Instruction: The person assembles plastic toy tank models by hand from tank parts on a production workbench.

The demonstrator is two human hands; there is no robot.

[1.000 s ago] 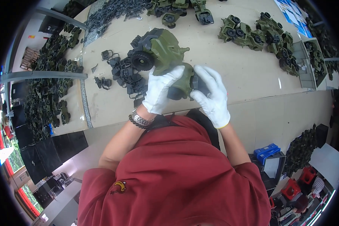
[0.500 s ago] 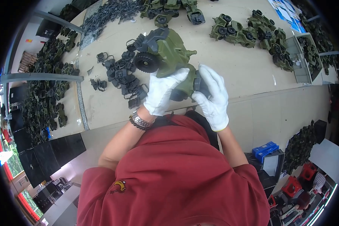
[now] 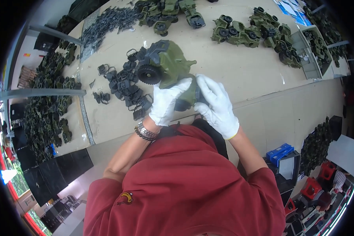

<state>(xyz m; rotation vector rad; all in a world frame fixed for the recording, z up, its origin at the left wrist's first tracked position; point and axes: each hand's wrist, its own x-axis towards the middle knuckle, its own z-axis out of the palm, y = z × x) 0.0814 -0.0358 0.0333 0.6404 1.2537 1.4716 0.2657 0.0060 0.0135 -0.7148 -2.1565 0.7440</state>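
A green toy military vehicle (image 3: 172, 59) with black wheels and a dark grey front part is held up over the table's near edge. My left hand (image 3: 166, 101), in a white glove, grips its side with the thumb along the green body. At the vehicle's near end, my right hand (image 3: 217, 106), also gloved, closes its fingers on a dark part; the palm side is hidden. Left of the vehicle lies a heap of small black plastic frame parts (image 3: 124, 82) on the table.
Several green toy vehicles (image 3: 236, 32) stand at the far right, and more (image 3: 169, 11) at the back. A pile of small grey parts (image 3: 110, 25) lies at the far left. An open grey box (image 3: 312, 59) holds vehicles. Metal bars (image 3: 43, 94) cross the left side.
My hands and the vehicle sit slightly lower and further left in the picture, as the whole view has shifted. My right hand has drawn its fingers closer around the vehicle's near end.
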